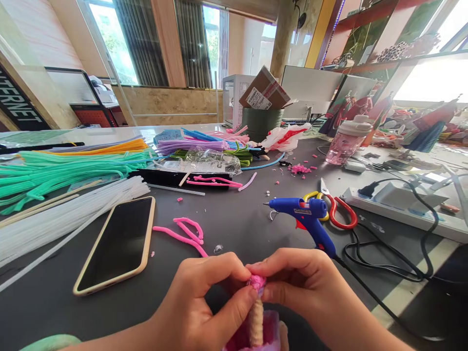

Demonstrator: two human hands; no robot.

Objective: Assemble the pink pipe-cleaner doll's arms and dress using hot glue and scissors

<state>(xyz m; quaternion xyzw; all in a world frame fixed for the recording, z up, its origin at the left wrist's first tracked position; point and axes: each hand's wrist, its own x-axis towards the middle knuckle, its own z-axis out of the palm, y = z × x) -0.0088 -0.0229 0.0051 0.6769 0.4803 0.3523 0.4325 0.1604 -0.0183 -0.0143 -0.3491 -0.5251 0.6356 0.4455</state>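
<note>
1. The left hand (pixel 208 297) pinches a small pink piece (pixel 257 282) between thumb and forefinger; the right hand (pixel 307 282) grips its other side, fingertips close together. Such a two-sided hold probably keeps so small a thing steady.
2. The pink piece sits at the top of an upright beige stem (pixel 256 321), low in view between the hands. Below, a pink-lilac form (pixel 272 326) surrounds the stem's lower part and seems to brace it; its base is out of view.
3. Just beyond, a phone (pixel 119 243) lies to the left, near bent pink strips (pixel 188 238). To the right, the blue glue gun (pixel 300 208) has its handle toward the right hand, apparently for easy reach, its nozzle aimed left across the table.
4. Scissors (pixel 342 213) rest behind the gun, beside a white power strip (pixel 402 210).
5. The dark grey tabletop (pixel 237 209) carries pink scraps (pixel 300 168), with fuzzy green stems (pixel 66 168) bundled at left, seemingly sorted by colour.
6. Farther off stand a pink tumbler (pixel 347 141), a cardboard box (pixel 265 91) in a dark bin (pixel 261 122), monitors (pixel 310 90) and curtained windows.
</note>
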